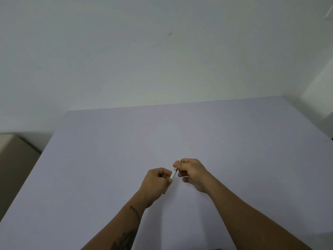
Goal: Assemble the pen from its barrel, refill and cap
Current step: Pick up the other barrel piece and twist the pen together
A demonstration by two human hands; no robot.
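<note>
**Holding a white pen between both hands above the tabletop**

Gripping the pen (pixel 174 174) from both ends, the two hands are meeting just in front of the person, a little right of the picture's middle. The pen is lying on a slant between them, its lower end running down and left into the left hand (pixel 156 181), its upper end running up and right into the right hand (pixel 191 173). Only a short white stretch with a darker band near its upper part is showing in the gap between the hands; the rest is hidden by fingers. A small dark tip is peeking out below the left hand, near its heel, in line with the pen.

The left hand is curling closed around the lower part, knuckles facing up, fingertips tucked against the white section. The right hand is pinching the upper part between thumb and forefinger, with the remaining fingers folded loosely underneath. A thin metallic end is just showing above the right hand's forefinger. Whether barrel and cap are fully joined is too small to tell.

Both forearms are reaching in from the lower edge, the left one bearing dark tattoo marks. The pale lilac tabletop (pixel 108 159) is spreading beneath the hands, with a plain white wall (pixel 126 60) rising behind it.
</note>
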